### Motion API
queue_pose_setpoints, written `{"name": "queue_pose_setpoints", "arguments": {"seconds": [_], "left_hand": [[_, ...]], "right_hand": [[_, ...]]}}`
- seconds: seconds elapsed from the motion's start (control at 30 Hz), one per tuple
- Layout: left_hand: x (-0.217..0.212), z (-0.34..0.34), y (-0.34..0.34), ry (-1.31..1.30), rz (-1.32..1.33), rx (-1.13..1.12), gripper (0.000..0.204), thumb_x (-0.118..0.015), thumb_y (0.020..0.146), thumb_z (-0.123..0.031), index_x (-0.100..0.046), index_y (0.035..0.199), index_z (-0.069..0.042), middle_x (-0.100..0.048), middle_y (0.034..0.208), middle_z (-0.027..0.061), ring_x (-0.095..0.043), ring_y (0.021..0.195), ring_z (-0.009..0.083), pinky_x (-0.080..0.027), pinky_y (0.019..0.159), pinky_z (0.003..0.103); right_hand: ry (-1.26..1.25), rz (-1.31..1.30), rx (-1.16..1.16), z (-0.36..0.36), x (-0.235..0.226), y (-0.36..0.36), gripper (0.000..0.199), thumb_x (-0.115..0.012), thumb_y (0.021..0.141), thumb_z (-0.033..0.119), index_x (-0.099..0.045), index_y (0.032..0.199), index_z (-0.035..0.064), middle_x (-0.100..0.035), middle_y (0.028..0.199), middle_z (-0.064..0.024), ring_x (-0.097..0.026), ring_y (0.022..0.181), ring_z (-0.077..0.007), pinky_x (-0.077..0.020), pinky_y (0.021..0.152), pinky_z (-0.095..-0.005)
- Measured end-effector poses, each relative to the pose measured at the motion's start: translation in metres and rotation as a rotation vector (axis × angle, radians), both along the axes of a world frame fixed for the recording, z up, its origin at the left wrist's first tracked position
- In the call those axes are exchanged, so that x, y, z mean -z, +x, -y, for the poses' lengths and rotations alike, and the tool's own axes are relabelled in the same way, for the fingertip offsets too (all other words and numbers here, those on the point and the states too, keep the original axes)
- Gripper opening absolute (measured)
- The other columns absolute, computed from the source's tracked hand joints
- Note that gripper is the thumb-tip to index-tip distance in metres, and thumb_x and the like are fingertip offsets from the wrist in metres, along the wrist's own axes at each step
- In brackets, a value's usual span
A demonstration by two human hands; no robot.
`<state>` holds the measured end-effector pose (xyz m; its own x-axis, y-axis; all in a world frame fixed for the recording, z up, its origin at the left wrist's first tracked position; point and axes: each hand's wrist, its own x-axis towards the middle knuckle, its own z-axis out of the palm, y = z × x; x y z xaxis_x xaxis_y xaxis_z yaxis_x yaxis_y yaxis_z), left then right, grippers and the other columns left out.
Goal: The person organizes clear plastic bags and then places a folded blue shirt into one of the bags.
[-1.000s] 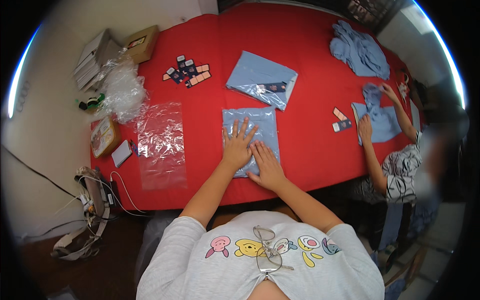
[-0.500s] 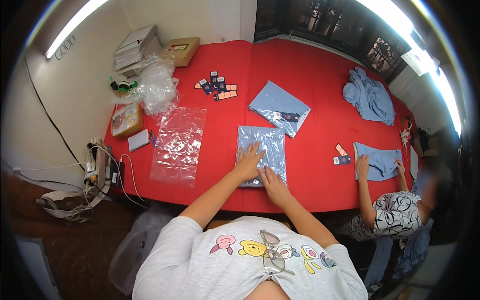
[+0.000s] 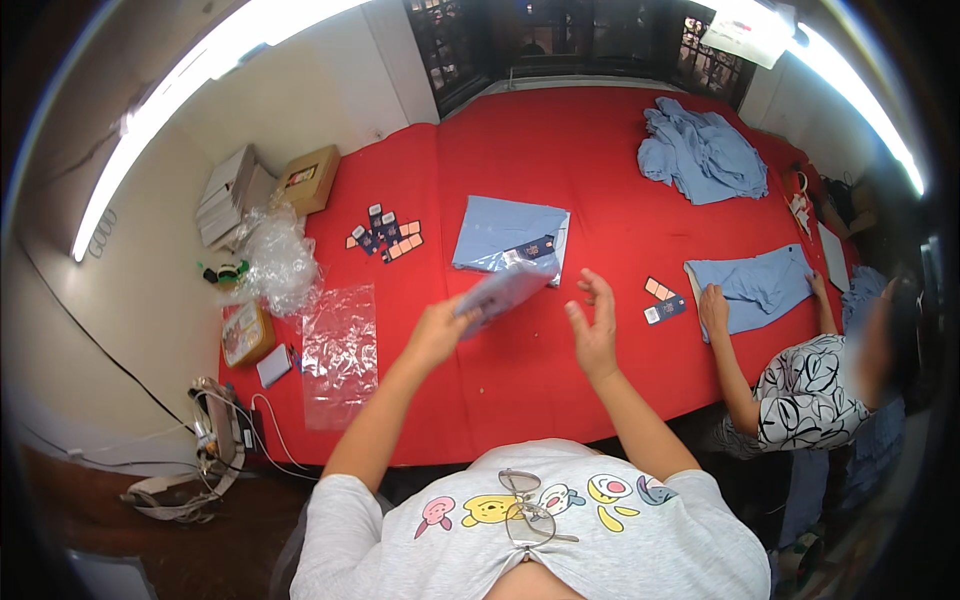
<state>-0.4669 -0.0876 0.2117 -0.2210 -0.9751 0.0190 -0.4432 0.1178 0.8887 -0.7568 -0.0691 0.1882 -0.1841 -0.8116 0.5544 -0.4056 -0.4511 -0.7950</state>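
Note:
A folded blue garment in a clear plastic bag is held up off the table, tilted, by its near left end. My left hand is closed around that end. My right hand is raised to the right of the package, its fingers apart and nothing in them. Just beyond, another bagged blue garment lies flat on the red cloth, a dark label showing through the plastic. The lifted package overlaps its near edge in the view, and I cannot tell whether they touch.
On the left lie an empty clear bag, several dark tags, crumpled plastic and a cardboard box. A blue cloth heap sits far right. At right, a co-worker's hands rest on a blue garment beside tags.
The bagged garment that lay flat under both my hands is now lifted and tilted in my left hand. My right hand has come off it and moved right. The view has shifted.

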Motion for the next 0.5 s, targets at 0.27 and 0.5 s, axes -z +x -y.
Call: {"name": "queue_pose_setpoints", "arguments": {"seconds": [0.27,0.5], "left_hand": [[-0.008,0.180,-0.032,0.447,-0.439,-0.065,0.047,-0.076,0.099,-0.027,-0.065,0.135,0.001,-0.075,0.122,0.0164,-0.075,0.108,0.0265,-0.061,0.092,0.040],[0.143,0.252,-0.031,-0.098,0.634,-0.430,0.078,-0.094,0.076,-0.033,-0.063,0.142,-0.003,-0.074,0.126,0.0228,-0.074,0.110,0.0422,-0.058,0.098,0.048]], "right_hand": [[0.723,0.698,-0.191,0.123,0.085,-0.065,0.063,-0.059,0.108,0.042,-0.048,0.155,0.0011,-0.066,0.136,-0.0161,-0.068,0.113,-0.0230,-0.0542,0.091,-0.0353],[0.717,0.045,0.068,0.200,0.129,-0.054,0.061,-0.083,0.088,0.029,-0.062,0.131,-0.0083,-0.071,0.125,-0.0303,-0.069,0.119,-0.0424,-0.0538,0.101,-0.0465]]}}
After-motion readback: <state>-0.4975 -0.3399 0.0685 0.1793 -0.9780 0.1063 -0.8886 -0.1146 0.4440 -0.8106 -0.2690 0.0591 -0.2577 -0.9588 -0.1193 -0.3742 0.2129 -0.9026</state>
